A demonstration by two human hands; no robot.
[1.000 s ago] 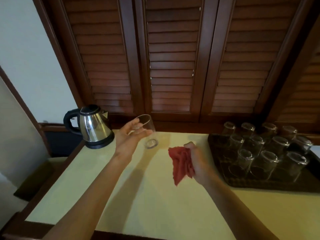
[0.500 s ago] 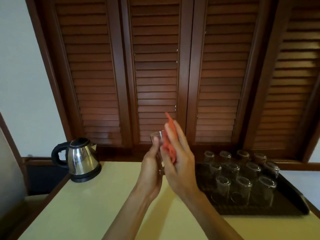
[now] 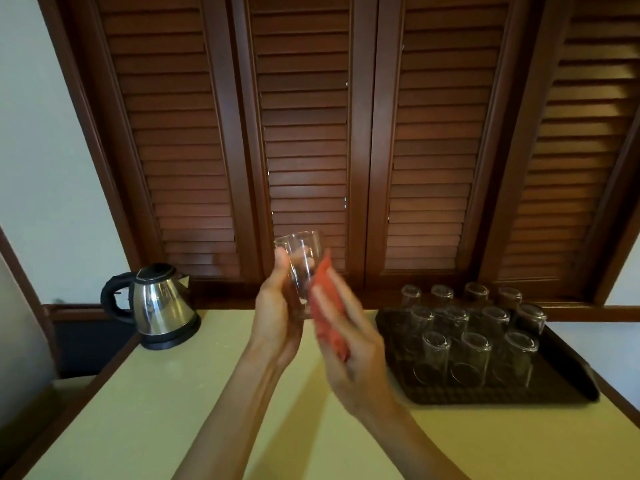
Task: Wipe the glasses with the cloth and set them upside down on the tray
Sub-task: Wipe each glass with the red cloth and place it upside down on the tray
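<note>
My left hand (image 3: pixel 275 317) grips a clear drinking glass (image 3: pixel 300 268), held upright above the table's middle. A red cloth (image 3: pixel 327 313) lies between that glass and my right hand (image 3: pixel 349 344), whose straight fingers press the cloth against the glass's side. To the right a dark tray (image 3: pixel 568 389) holds several clear glasses (image 3: pixel 471 355) standing upside down in rows.
A steel electric kettle (image 3: pixel 157 306) with a black handle stands at the table's back left. The pale yellow table (image 3: pixel 145 420) has a dark wooden edge. Brown louvred shutters (image 3: pixel 304 133) fill the wall behind.
The hands came together and rose: the cloth, first held apart from the glass, now presses on its side. The camera tilted up and the view drifted slightly.
</note>
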